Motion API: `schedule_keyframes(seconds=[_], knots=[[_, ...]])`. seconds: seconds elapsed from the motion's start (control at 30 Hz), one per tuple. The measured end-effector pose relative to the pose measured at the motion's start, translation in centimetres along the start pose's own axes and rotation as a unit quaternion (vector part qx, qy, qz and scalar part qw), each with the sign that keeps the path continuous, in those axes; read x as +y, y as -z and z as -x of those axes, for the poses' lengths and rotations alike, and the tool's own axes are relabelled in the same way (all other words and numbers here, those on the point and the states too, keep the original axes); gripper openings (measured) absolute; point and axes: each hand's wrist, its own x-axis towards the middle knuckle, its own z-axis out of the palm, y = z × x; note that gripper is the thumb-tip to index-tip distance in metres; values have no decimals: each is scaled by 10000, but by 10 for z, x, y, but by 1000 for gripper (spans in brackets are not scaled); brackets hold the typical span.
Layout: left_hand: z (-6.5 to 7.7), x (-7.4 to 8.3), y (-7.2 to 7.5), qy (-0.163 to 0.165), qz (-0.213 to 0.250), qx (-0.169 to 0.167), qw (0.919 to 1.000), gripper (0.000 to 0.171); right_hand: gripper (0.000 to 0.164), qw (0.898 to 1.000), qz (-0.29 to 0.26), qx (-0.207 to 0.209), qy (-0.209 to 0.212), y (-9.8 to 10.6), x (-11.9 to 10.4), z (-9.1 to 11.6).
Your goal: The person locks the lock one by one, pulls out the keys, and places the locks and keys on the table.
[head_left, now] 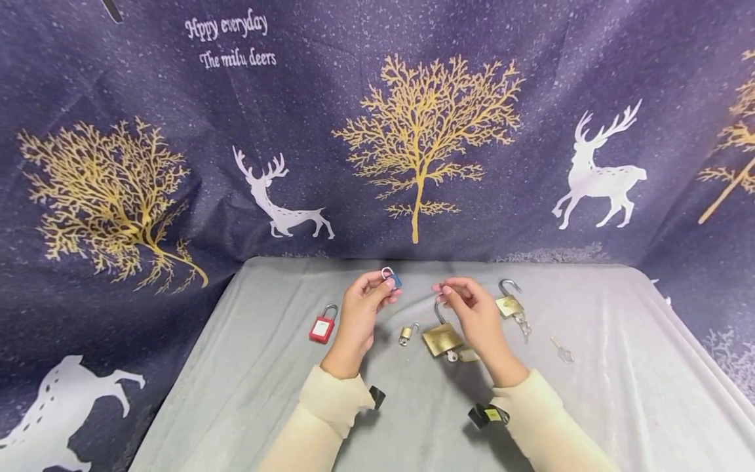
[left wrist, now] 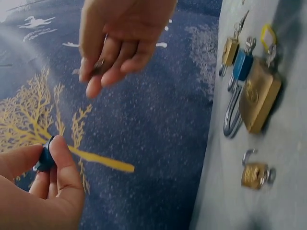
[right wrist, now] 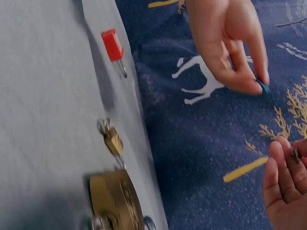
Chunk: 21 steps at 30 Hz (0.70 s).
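Note:
Between the thumb and fingers of my left hand [head_left: 360, 311], a small blue padlock [head_left: 396, 281] is pinched above the table, its shackle upward. In the left wrist view that padlock [left wrist: 45, 158] is partly covered by the fingertips. My right hand [head_left: 476, 314] is held up to the right, apart from the padlock. It pinches a small dark metal key [left wrist: 98, 66], mostly hidden by the fingers; the key [right wrist: 294, 154] shows a little in the right wrist view. Below the hands lie a small brass padlock [head_left: 406, 333] and a large brass padlock [head_left: 442, 339], both with raised shackles.
A red padlock [head_left: 322, 328] lies at the left. Toward the right are a brass padlock with keys [head_left: 510, 305] and loose keys [head_left: 563, 352]. Another blue padlock [left wrist: 243, 65] lies beside the large brass one. Grey cloth covers the table [head_left: 236, 393]; a patterned curtain [head_left: 366, 151] hangs behind.

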Motion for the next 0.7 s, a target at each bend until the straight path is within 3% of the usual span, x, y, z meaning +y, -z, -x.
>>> schedule_keyframes(seconds=[0.2,0.47,0.7], knots=[[-1,4,20,27,-311,229,9992,29,18,9983,510,135,-248,19,0,1],[1,10,50,113,-869,398,9954,30,16,9959,857,252,-139,44,6,6],[4,13,79,322,-1348,546,9888,30,22,9874,1525,252,-327,69,9,12]])
